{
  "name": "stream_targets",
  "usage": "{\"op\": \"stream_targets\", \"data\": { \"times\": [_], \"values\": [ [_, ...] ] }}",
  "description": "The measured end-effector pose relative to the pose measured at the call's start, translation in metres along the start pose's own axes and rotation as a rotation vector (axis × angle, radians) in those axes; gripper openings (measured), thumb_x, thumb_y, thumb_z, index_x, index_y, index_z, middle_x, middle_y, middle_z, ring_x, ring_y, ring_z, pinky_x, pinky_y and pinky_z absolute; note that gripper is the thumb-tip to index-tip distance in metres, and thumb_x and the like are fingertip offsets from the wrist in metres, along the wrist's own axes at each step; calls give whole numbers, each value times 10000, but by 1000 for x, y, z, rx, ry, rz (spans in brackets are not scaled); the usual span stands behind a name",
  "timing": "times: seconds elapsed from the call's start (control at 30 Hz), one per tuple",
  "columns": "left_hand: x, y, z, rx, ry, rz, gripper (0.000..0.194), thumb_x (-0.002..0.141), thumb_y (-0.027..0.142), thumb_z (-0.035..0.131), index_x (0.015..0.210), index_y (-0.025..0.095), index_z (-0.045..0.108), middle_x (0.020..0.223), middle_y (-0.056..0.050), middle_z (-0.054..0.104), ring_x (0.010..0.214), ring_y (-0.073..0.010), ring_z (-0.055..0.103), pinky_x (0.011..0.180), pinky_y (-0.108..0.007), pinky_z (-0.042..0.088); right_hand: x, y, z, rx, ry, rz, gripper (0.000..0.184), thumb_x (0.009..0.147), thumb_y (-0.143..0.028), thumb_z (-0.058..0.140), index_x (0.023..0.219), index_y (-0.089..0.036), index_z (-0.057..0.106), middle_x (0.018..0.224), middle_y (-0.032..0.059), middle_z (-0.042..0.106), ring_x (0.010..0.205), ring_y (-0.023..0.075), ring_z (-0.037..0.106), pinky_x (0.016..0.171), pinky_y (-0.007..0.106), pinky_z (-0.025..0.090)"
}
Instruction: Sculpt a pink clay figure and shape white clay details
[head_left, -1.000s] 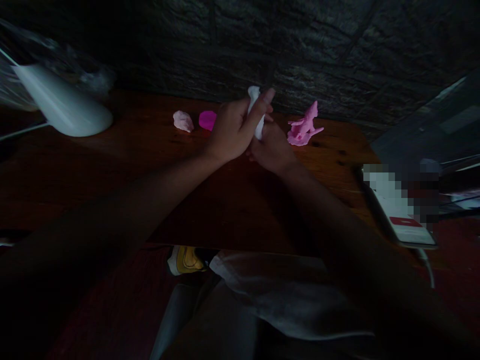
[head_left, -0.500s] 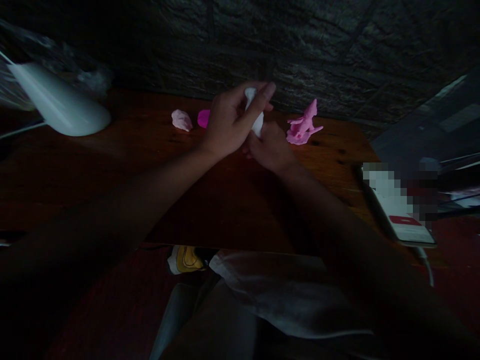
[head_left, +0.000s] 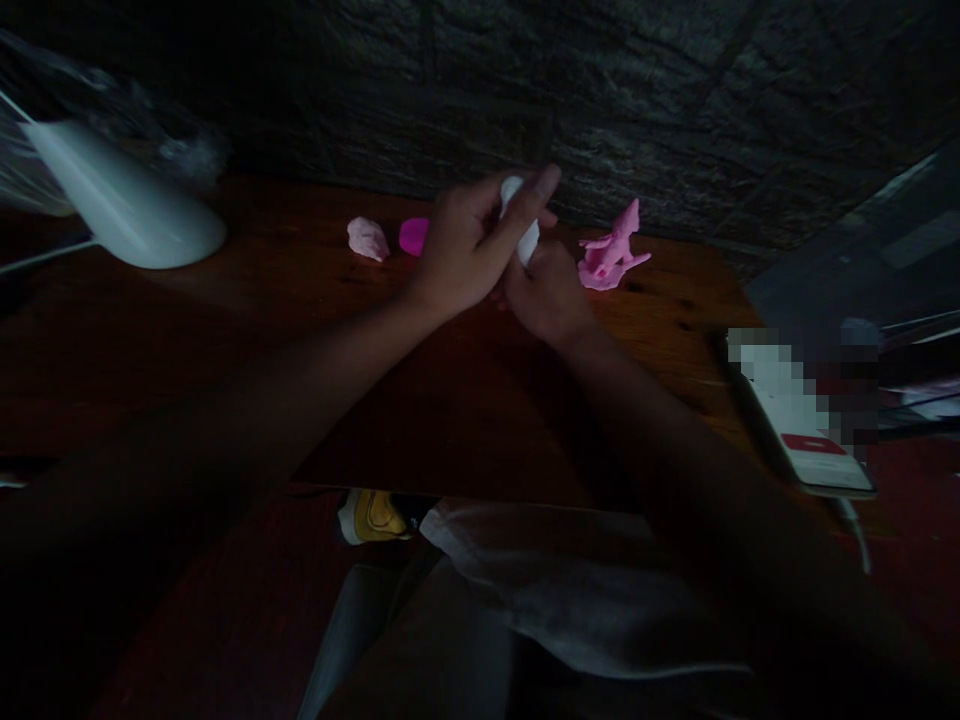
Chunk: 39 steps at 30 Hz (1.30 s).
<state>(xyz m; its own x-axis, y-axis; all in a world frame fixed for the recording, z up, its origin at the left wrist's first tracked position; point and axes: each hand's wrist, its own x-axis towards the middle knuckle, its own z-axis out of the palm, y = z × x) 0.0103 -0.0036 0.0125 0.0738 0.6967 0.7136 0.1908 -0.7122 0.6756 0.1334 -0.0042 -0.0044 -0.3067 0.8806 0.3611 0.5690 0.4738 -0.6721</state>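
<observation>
Both hands are together above the wooden table, closed on a lump of white modelling clay (head_left: 528, 240). My left hand (head_left: 469, 245) wraps it from the left, its thumb lying across the front. My right hand (head_left: 551, 290) grips the lower end, with its fingertips mostly hidden. Just left of my left hand lies a bright magenta piece (head_left: 413, 237), partly covered by that hand. Further left is a pale pink lump (head_left: 367, 240). To the right of my right hand stands a pink modelled figure (head_left: 613, 250) with a pointed top and thin sticking-out parts.
A white lamp-like object (head_left: 142, 215) stands at the left, with clear plastic wrapping (head_left: 191, 155) behind it. At the right edge of the table (head_left: 660, 350) lies a phone (head_left: 821, 465) with a white cable (head_left: 855, 530). A dark stone-textured wall (head_left: 480, 90) closes off the back.
My hands have shifted slightly right with the white clay, whose visible part looks a little narrower. The other things stay in place; the view has moved very slightly.
</observation>
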Motion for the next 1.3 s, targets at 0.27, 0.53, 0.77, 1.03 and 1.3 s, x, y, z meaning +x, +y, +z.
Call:
{"op": "stream_targets", "data": {
  "times": [0.27,0.53,0.77,1.03,1.3],
  "values": [
    [0,-6,0,22,0,12,297,963,514,546,807,347,736,839,-5,786,789,-226,720,757,-402,537,1,-4,-5,-40,9,6,288,1006,-396,517,797,-221,608,758,51,702,895,285,739,838,429,588],
    [1,-7,-1,27,-11,-8,366,986,556,539,922,264,751,883,3,796,826,-169,709,815,-399,531,2,1,-2,-13,7,-2,313,1028,-401,472,807,-228,612,705,45,687,848,247,735,810,380,590],
    [3,-21,-2,-7,-71,-57,227,923,524,634,905,320,733,977,7,795,910,-212,716,843,-376,538,4,6,-4,-53,74,-36,245,998,-391,515,863,-229,639,787,63,714,943,281,726,836,407,586],
    [5,-24,-1,-45,-54,-86,203,857,529,677,905,342,739,900,-14,770,913,-257,726,755,-394,560,3,7,-1,-61,108,-54,277,1013,-413,486,867,-229,633,803,79,723,940,277,727,831,389,577],
    [10,-21,-7,-311,-205,-262,327,834,614,703,917,298,717,823,-23,753,651,-205,625,523,-383,457,3,-1,-3,133,61,42,450,1019,-582,429,844,-223,635,730,46,710,725,211,734,711,340,590]
  ]
}}
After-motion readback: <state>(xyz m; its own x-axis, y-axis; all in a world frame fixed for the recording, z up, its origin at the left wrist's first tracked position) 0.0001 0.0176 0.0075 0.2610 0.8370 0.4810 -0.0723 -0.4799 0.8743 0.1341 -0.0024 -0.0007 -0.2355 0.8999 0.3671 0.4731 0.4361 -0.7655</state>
